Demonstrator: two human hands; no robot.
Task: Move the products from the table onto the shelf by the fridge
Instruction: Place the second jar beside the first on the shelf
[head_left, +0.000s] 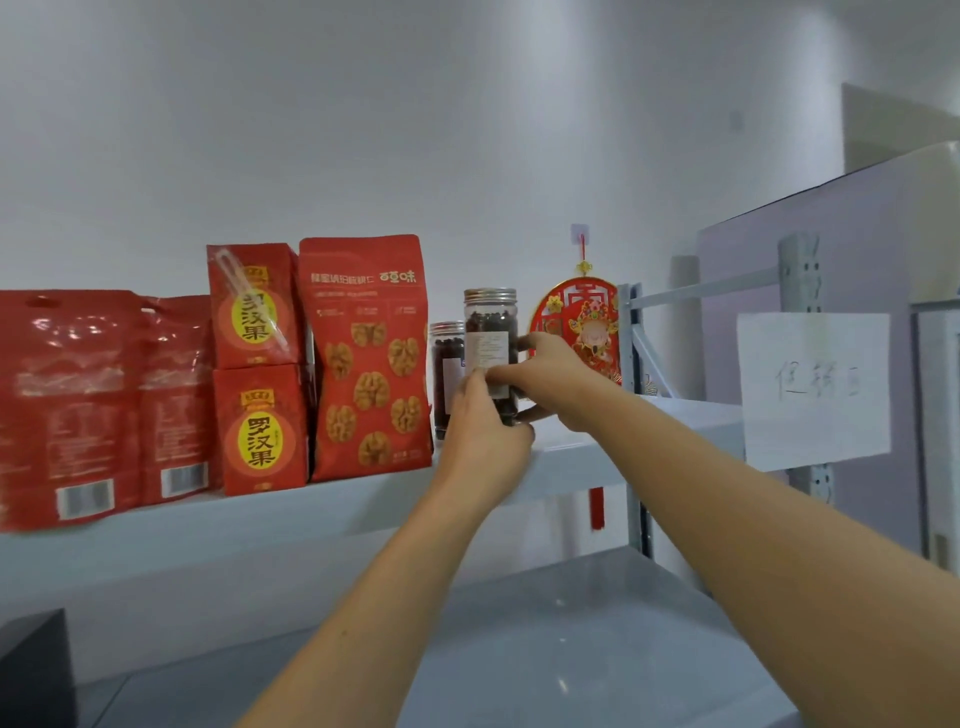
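- A jar (491, 332) is being gripped round its side by the right hand (550, 379).
- Its lower front is being pinched by the left hand (480, 421).
- It is being held upright at the shelf (311, 514), beside a second jar (447, 364).

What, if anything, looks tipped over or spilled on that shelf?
Nothing stands out. The red bags, stacked boxes, walnut bag and back jar all stand upright on the shelf, nothing spilled. The left hand and right hand hold the front jar upright.
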